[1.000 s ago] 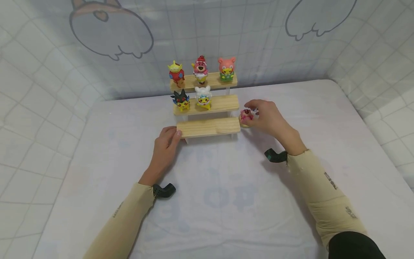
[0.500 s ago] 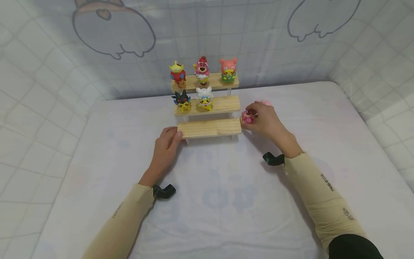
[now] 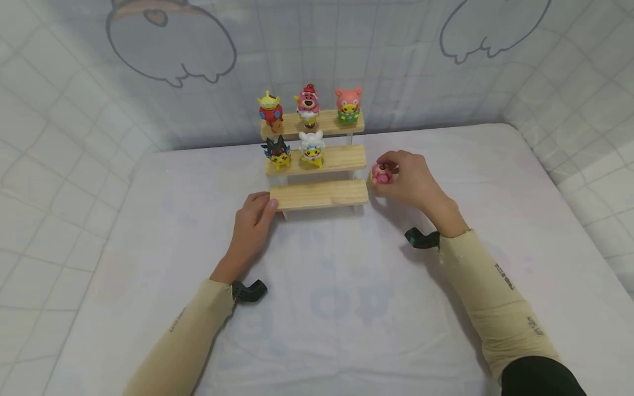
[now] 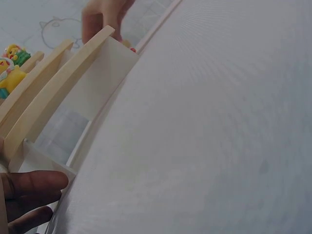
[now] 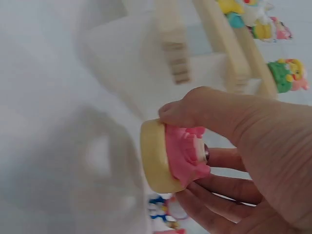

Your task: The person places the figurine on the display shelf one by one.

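Observation:
My right hand (image 3: 415, 179) holds a small pink bear figurine (image 3: 381, 174) beside the right end of a three-step wooden display stand (image 3: 319, 194). In the right wrist view, thumb and fingers pinch the figurine's pink body, and its round cream base (image 5: 156, 156) faces away from the palm. My left hand (image 3: 251, 223) rests against the left end of the lowest step. Its thumb touches the board's front corner; in the left wrist view its fingers (image 4: 41, 181) lie straight beside the white support (image 4: 39, 161).
Figurines stand on the upper steps: a green-suited pink one (image 3: 349, 106), a strawberry-hatted bear (image 3: 308, 107), a red-suited one (image 3: 270, 111), a black-eared one (image 3: 278, 152) and a white-hooded one (image 3: 312, 149). Another blue-and-white figurine (image 5: 160, 207) sits beyond the right hand.
The right hand's fingers have closed around the pink bear figurine, which has shifted slightly up and to the right beside the stand. The left hand stays at the stand's left end.

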`<state>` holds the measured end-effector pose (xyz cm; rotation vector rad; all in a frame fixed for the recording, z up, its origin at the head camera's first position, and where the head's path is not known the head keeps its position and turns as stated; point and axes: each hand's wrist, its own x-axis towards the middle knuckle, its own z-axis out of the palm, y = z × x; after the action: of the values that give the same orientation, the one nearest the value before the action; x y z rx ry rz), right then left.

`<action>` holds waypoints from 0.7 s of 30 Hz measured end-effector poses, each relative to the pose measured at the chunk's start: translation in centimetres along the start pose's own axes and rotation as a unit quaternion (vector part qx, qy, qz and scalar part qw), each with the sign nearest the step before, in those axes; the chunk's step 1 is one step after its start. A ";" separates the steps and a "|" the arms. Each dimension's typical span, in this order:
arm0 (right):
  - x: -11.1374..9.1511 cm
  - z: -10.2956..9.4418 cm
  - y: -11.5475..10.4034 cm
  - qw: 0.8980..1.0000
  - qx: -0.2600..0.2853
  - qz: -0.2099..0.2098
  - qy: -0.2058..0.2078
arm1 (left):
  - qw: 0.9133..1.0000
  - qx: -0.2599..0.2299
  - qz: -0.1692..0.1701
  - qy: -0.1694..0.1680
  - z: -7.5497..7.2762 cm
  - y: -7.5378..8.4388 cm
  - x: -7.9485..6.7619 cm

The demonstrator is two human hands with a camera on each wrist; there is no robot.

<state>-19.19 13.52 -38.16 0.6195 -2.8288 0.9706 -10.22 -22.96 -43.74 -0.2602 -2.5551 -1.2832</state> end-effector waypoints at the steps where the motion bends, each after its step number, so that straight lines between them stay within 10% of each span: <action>1: 0.0 -0.4 -0.1 1.000 0.003 -0.001 0.005 | 1.000 0.000 0.000 0.000 0.0 0.0 0.1; 21: -0.4 -3.6 -1.1 0.996 0.012 -0.030 0.077 | 1.000 0.000 -0.002 -0.005 0.0 0.0 0.2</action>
<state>-18.52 15.06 -34.76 0.6015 -2.6518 0.9985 -10.41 -22.96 -43.72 -0.2619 -2.5644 -1.2869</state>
